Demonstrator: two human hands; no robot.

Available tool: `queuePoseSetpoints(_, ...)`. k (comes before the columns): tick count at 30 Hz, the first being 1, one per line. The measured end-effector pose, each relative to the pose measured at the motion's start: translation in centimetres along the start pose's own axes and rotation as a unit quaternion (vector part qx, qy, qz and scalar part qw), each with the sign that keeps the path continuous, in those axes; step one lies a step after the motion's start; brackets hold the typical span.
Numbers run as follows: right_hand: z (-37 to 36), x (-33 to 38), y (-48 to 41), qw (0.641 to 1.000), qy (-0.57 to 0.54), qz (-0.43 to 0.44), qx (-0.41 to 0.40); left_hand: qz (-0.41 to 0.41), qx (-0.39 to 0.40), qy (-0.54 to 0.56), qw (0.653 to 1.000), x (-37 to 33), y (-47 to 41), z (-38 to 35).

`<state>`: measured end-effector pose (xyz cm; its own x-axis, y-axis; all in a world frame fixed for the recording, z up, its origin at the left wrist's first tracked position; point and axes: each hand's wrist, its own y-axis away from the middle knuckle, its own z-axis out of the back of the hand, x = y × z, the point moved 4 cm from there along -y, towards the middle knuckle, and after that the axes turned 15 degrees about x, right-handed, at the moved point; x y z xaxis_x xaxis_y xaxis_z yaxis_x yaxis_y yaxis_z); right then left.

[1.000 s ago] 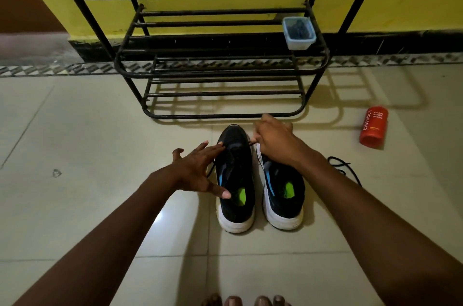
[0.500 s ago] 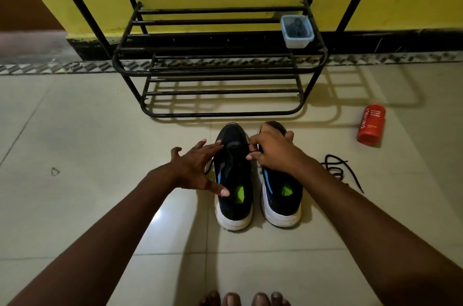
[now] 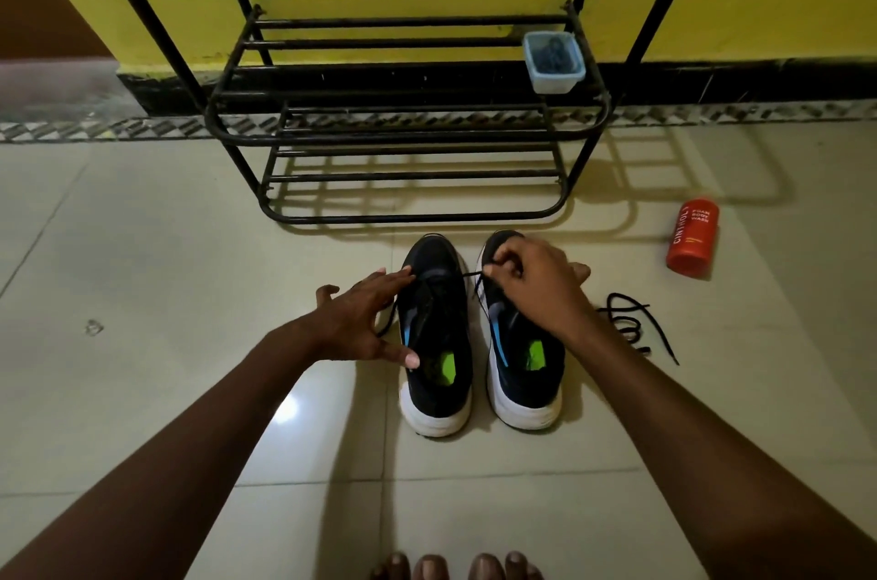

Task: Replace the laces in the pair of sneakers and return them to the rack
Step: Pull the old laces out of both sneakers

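Bare toes (image 3: 455,567) at bottom edge. Left sneaker (image 3: 439,328) and right sneaker (image 3: 522,370) side by side on floor (image 3: 142,271), heels nearest. Left hand (image 3: 360,318), fingers spread straight, rests on left sneaker. Right hand (image 3: 536,280) pinches lace (image 3: 467,276) stretched from left sneaker. Loose lace (image 3: 626,323) and red bottle (image 3: 692,238) to right. Rack (image 3: 408,216) beyond, tub (image 3: 553,62) on shelf.

red bottle (image 3: 692,238), plastic tub (image 3: 554,63), tiled floor (image 3: 156,276)

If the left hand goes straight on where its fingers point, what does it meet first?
Likely the left sneaker: fingertips of the left hand are at its laced front. Beyond that, the right hand, though depth is unclear.
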<state>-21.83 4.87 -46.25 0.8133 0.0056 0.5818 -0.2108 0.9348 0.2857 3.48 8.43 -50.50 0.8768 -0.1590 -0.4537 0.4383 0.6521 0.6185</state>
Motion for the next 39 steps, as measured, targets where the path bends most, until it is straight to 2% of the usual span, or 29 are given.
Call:
queuePoseSetpoints(2,-1.3,0.4,0.7,0.998,0.058,0.005,0.022,-0.002,-0.043,0.023,0.999,0.1,-0.2,0.1)
queuePoseSetpoints(7,-3.5,3.8,3.5,0.980,0.192,0.030,-0.039,-0.051,-0.226,0.113,0.966,-0.7,-0.9,1.1)
queuePoseSetpoints(11,-7.8,6.0,5.6,0.969,0.242,0.035,0.047,-0.068,-0.277,0.053,0.957,-1.9,-1.7,1.1)
queuePoseSetpoints(15,-9.4,5.6,6.1,0.981,0.185,0.013,0.050,-0.049,-0.313,0.073,0.946,-1.5,-2.6,1.2)
queuePoseSetpoints(17,-9.5,5.5,6.1,0.986,0.140,0.008,0.091,-0.042,-0.340,0.113,0.933,-1.6,-2.4,1.8)
queuePoseSetpoints(20,-9.7,5.6,6.3,0.987,0.127,0.005,0.101,-0.085,-0.389,0.230,0.888,-3.7,-0.6,3.9)
queuePoseSetpoints(22,-10.2,5.1,6.1,0.990,0.114,-0.008,0.083,-0.168,-0.385,0.388,0.821,-6.0,0.9,5.9)
queuePoseSetpoints(23,-10.4,4.9,6.1,0.991,0.116,-0.015,0.064,-0.205,-0.385,0.428,0.792,-7.3,1.8,7.1)
queuePoseSetpoints(24,-10.5,4.8,6.0,0.991,0.122,-0.019,0.045,-0.233,-0.395,0.422,0.782,-8.4,2.7,8.3)
queuePoseSetpoints(26,-10.4,4.9,6.1,0.988,0.147,-0.021,0.042,-0.273,-0.427,0.323,0.799,-9.9,4.4,10.2)
queuePoseSetpoints(28,-10.5,4.9,6.2,0.987,0.146,-0.014,0.058,-0.261,-0.441,0.144,0.847,-10.4,5.0,10.9)
queuePoseSetpoints(30,-10.2,4.9,6.2,0.990,0.129,-0.014,0.056,-0.165,-0.399,-0.047,0.901,-9.0,3.8,9.8)
queuePoseSetpoints(33,-10.1,4.7,6.1,0.991,0.117,-0.015,0.063,0.039,-0.278,-0.253,0.926,-4.1,1.6,6.8)
queuePoseSetpoints(34,-10.2,4.7,6.1,0.991,0.116,-0.015,0.066,0.084,-0.225,-0.258,0.936,-2.3,1.3,5.8)
queuePoseSetpoints(36,-10.1,4.7,6.1,0.991,0.118,-0.018,0.068,0.083,-0.171,-0.144,0.971,-0.2,1.3,4.2)
queuePoseSetpoints(37,-10.0,4.7,6.1,0.991,0.117,-0.019,0.069,0.048,-0.188,-0.051,0.980,0.0,1.7,3.9)
queuePoseSetpoints(39,-10.0,4.6,6.2,0.991,0.116,-0.019,0.063,-0.036,-0.284,0.099,0.953,-0.8,3.0,4.3)
